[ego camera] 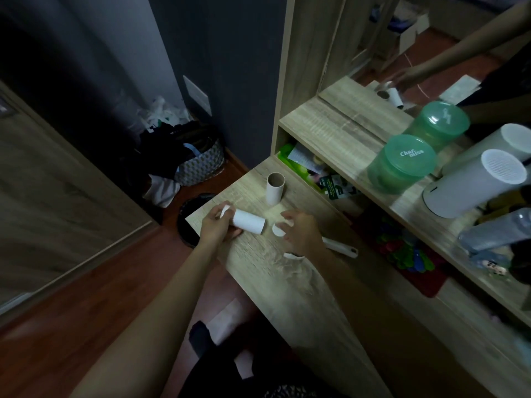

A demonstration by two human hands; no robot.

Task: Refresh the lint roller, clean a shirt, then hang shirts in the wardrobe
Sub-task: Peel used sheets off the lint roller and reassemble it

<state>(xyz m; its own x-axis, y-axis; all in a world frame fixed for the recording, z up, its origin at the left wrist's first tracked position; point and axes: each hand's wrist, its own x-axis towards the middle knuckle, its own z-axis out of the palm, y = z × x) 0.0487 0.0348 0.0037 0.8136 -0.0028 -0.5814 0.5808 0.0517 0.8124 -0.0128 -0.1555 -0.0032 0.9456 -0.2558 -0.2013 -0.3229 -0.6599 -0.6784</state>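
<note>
My left hand (216, 225) grips a white lint roller refill (248, 222) lying on its side on the wooden table (287, 282), with a small white piece at my fingertips. Just right of the refill, my right hand (301, 231) hovers with fingers spread over a small white round cap (277, 230). The white roller handle (340, 248) lies on the table, partly hidden under my right wrist. An empty cardboard core (275, 188) stands upright behind the refill.
A black bin (189, 219) stands on the floor by the table's left edge, with a basket of clothes (198, 165) behind it. A shelf on the right holds a green tub (402, 165) and a white cylinder (474, 182). A mirror is above.
</note>
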